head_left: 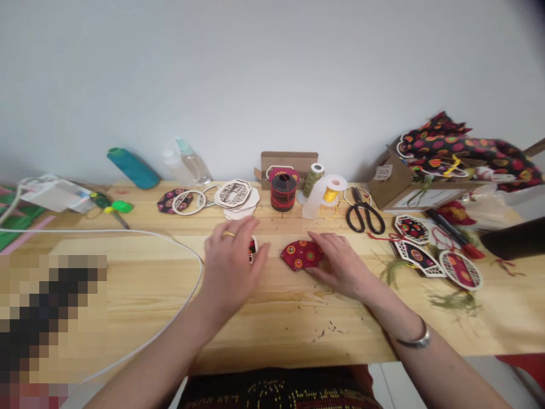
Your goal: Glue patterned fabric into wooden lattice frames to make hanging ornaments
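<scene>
My right hand (340,264) pinches the right end of a fan-shaped piece of dark red patterned fabric (299,254), thumb below and fingers above. To its left, my left hand (232,261) is arched low over the table, thumb apart from the fingers. A small dark-and-red piece with a white edge (253,249) shows behind that thumb; most of it is hidden by the hand. Dark thread scraps lie on the wood near me.
Behind the hands stand a red-and-black thread spool (283,193), a yellow thread spool (331,190) and black scissors (364,213). White cut-out frames (234,196) lie back left. Framed fabric ornaments (461,270) and a cardboard box (389,176) are at right. A white cable (187,244) curves left.
</scene>
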{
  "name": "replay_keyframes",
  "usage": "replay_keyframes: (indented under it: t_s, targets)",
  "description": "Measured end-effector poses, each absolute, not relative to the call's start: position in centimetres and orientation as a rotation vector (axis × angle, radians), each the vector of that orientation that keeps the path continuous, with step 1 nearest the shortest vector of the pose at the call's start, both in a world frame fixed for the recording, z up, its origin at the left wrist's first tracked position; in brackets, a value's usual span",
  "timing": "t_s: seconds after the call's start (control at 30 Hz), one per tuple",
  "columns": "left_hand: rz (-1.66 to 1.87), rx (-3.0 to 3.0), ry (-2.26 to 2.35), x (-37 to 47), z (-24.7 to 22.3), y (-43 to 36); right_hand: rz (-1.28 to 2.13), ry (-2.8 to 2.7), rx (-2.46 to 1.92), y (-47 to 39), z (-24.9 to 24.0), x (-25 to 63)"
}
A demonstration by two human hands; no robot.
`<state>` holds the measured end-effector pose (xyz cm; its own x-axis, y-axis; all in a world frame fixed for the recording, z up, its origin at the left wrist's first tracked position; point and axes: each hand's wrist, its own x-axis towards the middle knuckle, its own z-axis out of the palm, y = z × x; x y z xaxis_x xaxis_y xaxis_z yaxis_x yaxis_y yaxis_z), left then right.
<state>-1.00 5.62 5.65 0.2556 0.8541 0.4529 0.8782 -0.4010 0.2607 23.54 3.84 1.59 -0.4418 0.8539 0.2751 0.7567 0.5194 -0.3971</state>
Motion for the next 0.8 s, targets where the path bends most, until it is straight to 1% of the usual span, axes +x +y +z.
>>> replay_keyframes:
  t_s: [0.17, 0.23, 0.3, 0.37, 0.57, 0.8]
  targets:
    - [-0.425, -2.03, -1.971, -5.5, 8.6, 10.6, 0.312, -2.368, -1.333, 3.8, 1.8, 23.6]
    - [-0.176, -1.977, -2.086, -6.5, 8.8, 12.7, 0.319, -2.376, -1.328, 3.8, 1.8, 23.6]
    - [-0.022, -1.978, -2.126, -7.1, 8.1, 14.6, 0.326, -2.377, -1.33, 3.8, 1.8, 23.7]
    - [0.015, -2.042, -2.134, -7.4, 6.9, 16.2, 0.336, -2.377, -1.339, 3.8, 1.8, 23.7]
    - [-0.113, -2.11, -2.182, -8.0, 3.5, 18.3, 0.36, -2.383, -1.341, 3.9, 1.8, 23.7]
    - [-0.009, -2.058, -2.08, -7.4, 4.2, 17.5, 0.349, -2.388, -1.349, 3.8, 1.8, 23.7]
